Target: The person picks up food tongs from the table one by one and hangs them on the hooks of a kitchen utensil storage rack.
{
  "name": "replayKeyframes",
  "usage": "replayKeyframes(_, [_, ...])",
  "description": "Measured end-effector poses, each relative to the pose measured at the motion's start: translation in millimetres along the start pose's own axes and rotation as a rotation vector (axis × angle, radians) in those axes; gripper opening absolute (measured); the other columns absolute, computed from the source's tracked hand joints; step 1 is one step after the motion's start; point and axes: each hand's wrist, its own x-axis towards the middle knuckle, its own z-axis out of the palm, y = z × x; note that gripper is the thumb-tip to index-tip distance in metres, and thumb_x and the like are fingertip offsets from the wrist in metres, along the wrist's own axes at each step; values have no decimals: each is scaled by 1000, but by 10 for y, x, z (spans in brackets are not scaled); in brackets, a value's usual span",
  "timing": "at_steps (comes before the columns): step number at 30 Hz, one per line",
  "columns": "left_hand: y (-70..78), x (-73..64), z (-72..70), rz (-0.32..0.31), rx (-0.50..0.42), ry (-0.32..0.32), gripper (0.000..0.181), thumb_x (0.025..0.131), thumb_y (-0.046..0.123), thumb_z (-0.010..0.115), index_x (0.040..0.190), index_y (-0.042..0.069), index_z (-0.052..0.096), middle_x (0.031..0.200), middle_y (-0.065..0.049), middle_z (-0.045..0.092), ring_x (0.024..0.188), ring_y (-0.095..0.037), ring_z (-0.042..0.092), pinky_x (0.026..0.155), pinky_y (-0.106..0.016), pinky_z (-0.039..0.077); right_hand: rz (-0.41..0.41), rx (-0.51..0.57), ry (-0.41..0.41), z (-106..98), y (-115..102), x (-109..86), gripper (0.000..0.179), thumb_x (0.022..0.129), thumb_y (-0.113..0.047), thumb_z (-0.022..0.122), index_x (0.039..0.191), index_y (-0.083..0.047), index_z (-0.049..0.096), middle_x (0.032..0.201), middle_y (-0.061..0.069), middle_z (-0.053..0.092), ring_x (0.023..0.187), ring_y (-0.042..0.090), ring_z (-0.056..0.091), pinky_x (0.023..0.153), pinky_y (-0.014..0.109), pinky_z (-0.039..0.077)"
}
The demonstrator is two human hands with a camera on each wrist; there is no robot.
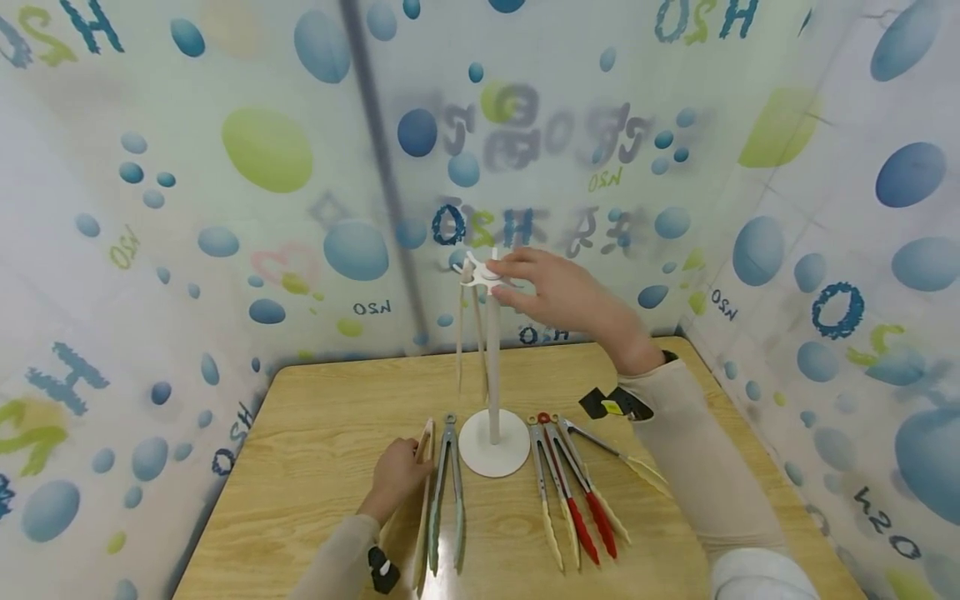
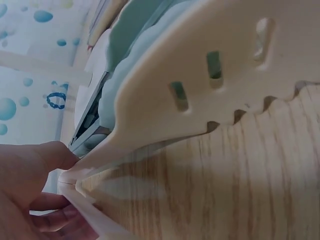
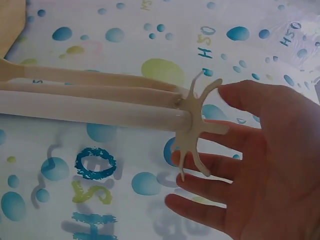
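A white stand (image 1: 493,375) with a round base and a ring of curved hooks (image 3: 200,140) at its top rises from the table. A pair of beige tongs (image 1: 460,342) hangs from a hook on its left side. My right hand (image 1: 566,292) is at the hook top with fingers spread, the thumb tip touching one hook and the other fingers behind the ring. Low on the left, my left hand (image 1: 397,475) grips a second pair of beige tongs (image 2: 150,105) near the joined end, their slotted, scalloped head near the table. Green-tipped metal tongs (image 1: 434,517) lie just right of them.
Right of the base, red-tipped tongs (image 1: 581,527) and cream-tipped tongs (image 1: 551,533) lie fanned out on the wooden table (image 1: 337,417). Another cream-tipped pair (image 1: 600,442) slants toward my right sleeve. Patterned curtain walls (image 1: 322,283) close in the back and sides.
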Motion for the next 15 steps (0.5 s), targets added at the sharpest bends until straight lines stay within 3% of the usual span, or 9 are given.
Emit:
replayKeyframes(7, [16, -9, -40, 19, -2, 34, 31, 79, 21, 75, 99, -3, 69, 85, -12, 69, 65, -17, 56, 56, -32, 48, -50, 43, -128, -139, 102, 30, 49, 105, -36, 48, 152, -25, 41, 158, 7, 40, 146, 31, 39, 113, 53, 39])
replayKeyframes(11, [39, -9, -80, -2, -46, 58, 37, 80, 18, 71, 109, -4, 69, 89, -14, 74, 63, -16, 58, 55, -31, 49, -63, 147, -140, -169, 163, 19, 47, 104, -33, 51, 149, -26, 45, 158, 5, 42, 150, 28, 31, 114, 52, 39])
replayKeyframes(15, [80, 5, -139, 4, -72, 117, 44, 78, 19, 68, 117, -3, 67, 95, -16, 74, 66, -17, 61, 56, -32, 49, -78, 198, -122, -184, 180, 19, 44, 102, -31, 54, 146, -25, 50, 154, 5, 46, 148, 28, 36, 111, 51, 42])
